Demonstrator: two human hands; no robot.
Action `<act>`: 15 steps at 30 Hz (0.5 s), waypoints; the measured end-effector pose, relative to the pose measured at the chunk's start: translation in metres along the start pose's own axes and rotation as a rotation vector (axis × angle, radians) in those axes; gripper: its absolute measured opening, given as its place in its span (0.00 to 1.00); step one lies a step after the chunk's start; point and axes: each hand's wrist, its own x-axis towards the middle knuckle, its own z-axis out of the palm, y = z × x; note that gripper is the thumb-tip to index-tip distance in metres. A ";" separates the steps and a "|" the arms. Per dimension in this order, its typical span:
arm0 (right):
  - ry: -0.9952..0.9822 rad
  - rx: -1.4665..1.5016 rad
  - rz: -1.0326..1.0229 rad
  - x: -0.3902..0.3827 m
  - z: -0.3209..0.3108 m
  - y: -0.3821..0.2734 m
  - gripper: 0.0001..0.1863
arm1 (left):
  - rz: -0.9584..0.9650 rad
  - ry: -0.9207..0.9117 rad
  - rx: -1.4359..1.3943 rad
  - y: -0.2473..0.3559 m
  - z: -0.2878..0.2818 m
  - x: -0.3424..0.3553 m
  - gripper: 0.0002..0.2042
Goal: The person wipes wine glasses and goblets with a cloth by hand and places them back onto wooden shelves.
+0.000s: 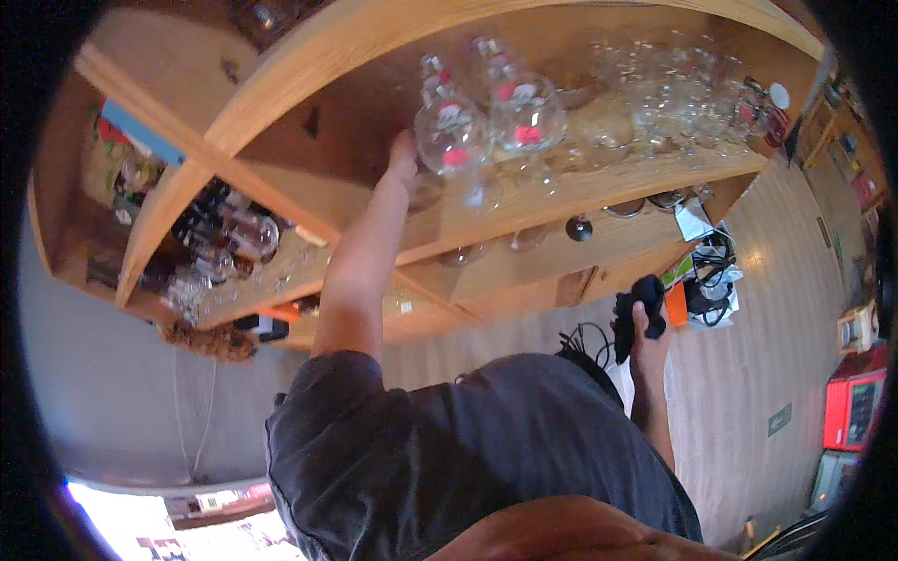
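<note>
My left arm reaches up into a wooden shelf compartment, and my left hand (404, 157) is at the left side of a stemmed glass (453, 136) with a red and white mark. Its fingers are blurred and partly hidden, so whether they touch the glass cannot be made out. To the right stands a similar stemmed glass (526, 117), with more glasses in rows behind these two. Low on the right, my right hand (647, 329) is closed around a bunched black cloth (640, 313), held away from the shelf.
Many clear glasses (664, 93) crowd the shelf's right part. A dark round ball (579, 228) is by the shelf below. Bottles and glasses (224, 234) fill a left compartment. Cables and papers (713, 280) lie right of the cabinet; a red cabinet (853, 407) is at far right.
</note>
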 end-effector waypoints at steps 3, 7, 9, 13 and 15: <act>0.114 0.047 0.070 -0.019 -0.026 0.001 0.21 | 0.008 -0.358 -0.092 0.002 0.023 0.030 0.21; 0.239 0.059 0.103 -0.038 -0.064 0.011 0.19 | -0.040 -0.397 0.012 -0.005 0.023 0.046 0.19; 0.272 0.060 0.109 -0.040 -0.074 0.012 0.19 | -0.039 -0.367 0.074 -0.009 0.017 0.050 0.19; 0.247 0.060 0.118 -0.028 -0.080 0.008 0.18 | 0.002 -0.222 0.252 -0.018 0.003 0.047 0.18; 0.198 0.030 0.113 -0.018 -0.077 0.009 0.18 | 0.053 -0.093 0.425 -0.019 -0.014 0.041 0.17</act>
